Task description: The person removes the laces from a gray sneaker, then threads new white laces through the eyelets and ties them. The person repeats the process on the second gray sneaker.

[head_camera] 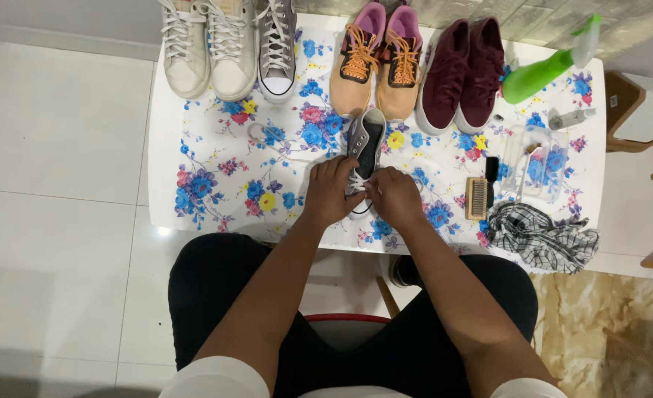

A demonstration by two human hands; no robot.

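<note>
Seated person at a white table with a blue, pink and yellow floral cover, viewed from above.

Hands: left hand and right hand are both closed on the near end of a grey canvas low-top sneaker with white sole. Fingers pinch the white laces approx. at the toe half. Grip narrow on both sides, fingertips meeting over the laces. Exact lace ends are hidden under the fingers.

Sneaker pos.: centre of table, near edge, heel pointing far, opening up. Toe is covered by the hands.

Far row, left to right:
- pair of off-white lace-up sneakers
- single grey canvas sneaker with white laces and toe cap, just beside the pair
- pair of tan sports shoes with pink lining and orange laces, directly beyond the held sneaker
- pair of maroon suede sneakers

Right side of table:
- green plastic spray bottle lying tilted, far right
- small grey tube near it
- clear plastic container
- wooden-backed brush w/ a small black brush just beside it
- black-and-white checked cloth, crumpled, at near right corner, partly over the edge

Loose white lace lies left of the held sneaker.
</note>
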